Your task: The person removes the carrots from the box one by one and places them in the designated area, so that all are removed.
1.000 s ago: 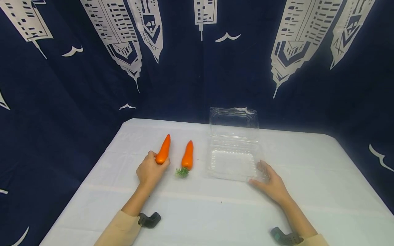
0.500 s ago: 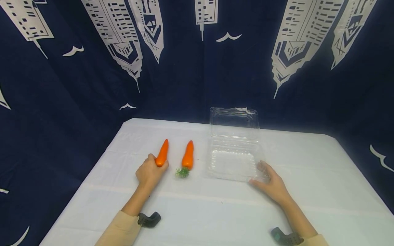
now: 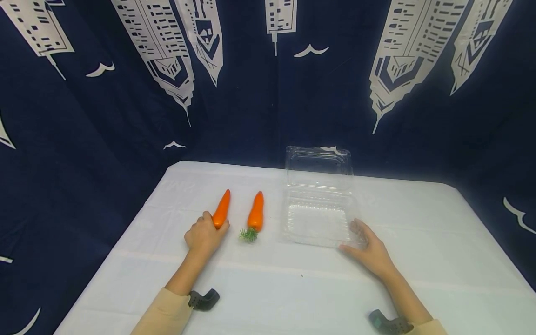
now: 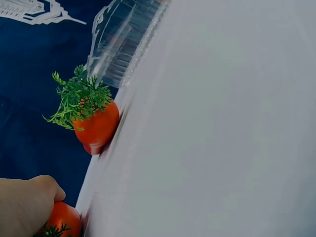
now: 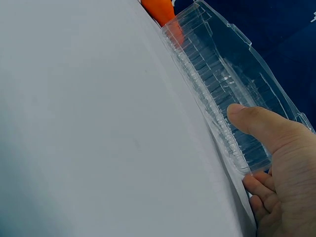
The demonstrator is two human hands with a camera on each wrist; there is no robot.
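An orange carrot [image 3: 222, 211] is gripped at its thick end by my left hand [image 3: 204, 236], tip pointing away from me. In the left wrist view, my thumb presses on that carrot [image 4: 69, 217], and a bit of its green top shows. Just right of it lies a second carrot [image 3: 256, 213] with leafy green tops. Further right stands a clear plastic clamshell container [image 3: 310, 240], its lid [image 3: 318, 167] raised at the back. My right hand [image 3: 370, 251] holds the container's near right corner, thumb on the front wall [image 5: 222, 126] and fingers round the side.
A white cloth covers the table [image 3: 268, 288]. Behind it hangs a dark blue curtain [image 3: 251, 111] printed with white buildings and birds. Each wrist wears a dark camera mount, such as the left one [image 3: 204, 300].
My left hand has brought its carrot slightly down and nearer to me, then kept almost still. The right hand, the container and the other carrot have not moved.
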